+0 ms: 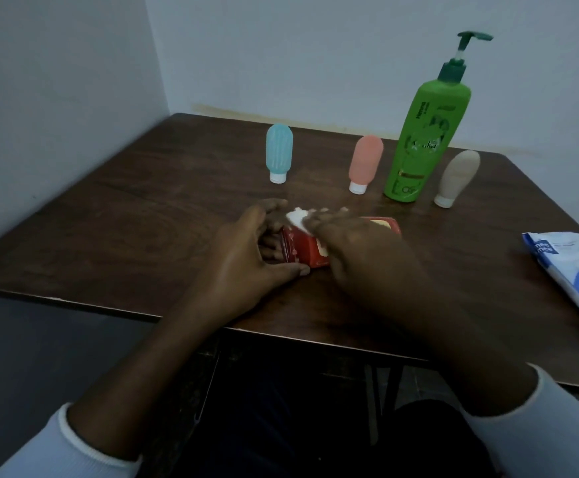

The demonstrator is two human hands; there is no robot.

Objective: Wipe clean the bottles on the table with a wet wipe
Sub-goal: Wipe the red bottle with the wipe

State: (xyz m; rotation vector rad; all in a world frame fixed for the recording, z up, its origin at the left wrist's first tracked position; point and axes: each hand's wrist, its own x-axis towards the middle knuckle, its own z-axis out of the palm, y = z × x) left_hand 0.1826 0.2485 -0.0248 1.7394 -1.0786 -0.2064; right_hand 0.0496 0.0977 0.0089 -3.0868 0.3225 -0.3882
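Hands meet on the red bottle lying on the table: left hand grips its end, right hand presses a wet wipe onto it with flat fingers. Wipes pack lies to its right; behind it stand blue bottle, pink bottle, green pump bottle, beige bottle

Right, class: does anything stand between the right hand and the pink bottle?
Nothing visible. The right hand rests on the lying red container; only bare table separates it from the pink bottle.

wipes pack cropped right, red bottle half-covered
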